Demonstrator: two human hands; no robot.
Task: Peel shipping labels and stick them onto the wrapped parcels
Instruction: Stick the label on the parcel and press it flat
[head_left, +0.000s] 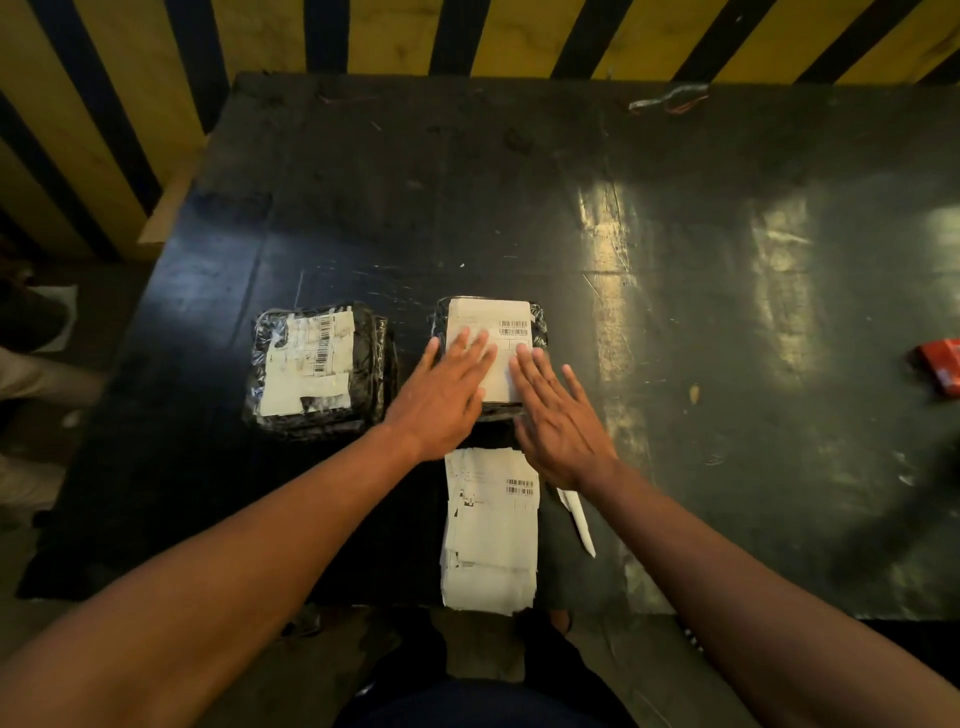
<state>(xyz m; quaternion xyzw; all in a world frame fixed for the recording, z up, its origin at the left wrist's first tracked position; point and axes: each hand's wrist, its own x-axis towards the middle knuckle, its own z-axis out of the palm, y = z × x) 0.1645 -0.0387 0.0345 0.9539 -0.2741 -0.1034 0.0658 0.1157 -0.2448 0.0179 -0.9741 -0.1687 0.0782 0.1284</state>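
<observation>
A black wrapped parcel (540, 325) lies mid-table with a white shipping label (485, 317) on its top. My left hand (447, 395) lies flat with straight fingers on the label's left part. My right hand (558, 421) lies flat on the label's right and near part. A second black wrapped parcel (371, 364) with a wrinkled white label (306, 364) sits to the left, apart from both hands. A stack of white label sheets (491, 530) rests at the table's near edge, below my hands.
The dark scuffed table (675, 260) stretches far and right. A white peeled backing strip (579, 519) lies right of the sheet stack. A red object (943, 364) sits at the right edge. Tangled wire bits (670, 98) lie at the far edge. A yellow-and-black striped wall stands behind.
</observation>
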